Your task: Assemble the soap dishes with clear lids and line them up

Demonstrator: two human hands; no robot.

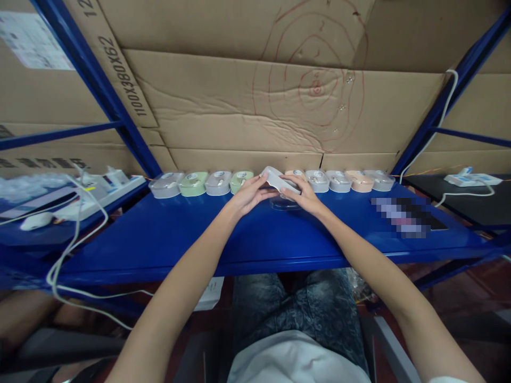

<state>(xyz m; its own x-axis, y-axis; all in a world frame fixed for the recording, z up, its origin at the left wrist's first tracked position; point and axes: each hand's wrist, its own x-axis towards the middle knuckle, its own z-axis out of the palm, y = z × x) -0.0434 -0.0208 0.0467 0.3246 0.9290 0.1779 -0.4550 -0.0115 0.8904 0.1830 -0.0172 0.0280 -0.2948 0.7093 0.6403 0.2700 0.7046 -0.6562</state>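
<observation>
A white plastic case (279, 182) with rounded corners is held tilted above the blue shelf (279, 239). My left hand (248, 196) grips its left end, with the thumb on top and fingers beneath. On its right end, my right hand (305, 196) is closed with the thumb along the near side. A clear plastic lid (284, 204) lies on the shelf just under the hands. Behind them runs a row of small cases with clear covers, among them a green case (194, 184), a grey case (217, 183) and a peach case (354, 181).
Cardboard (223, 101) with red drawn rings walls the back, between blue metal posts. A dark flat item (435, 219), partly pixelated, lies at the right. White cables (66, 255) hang at the left, beside a power strip (115, 186) on the neighbouring shelf.
</observation>
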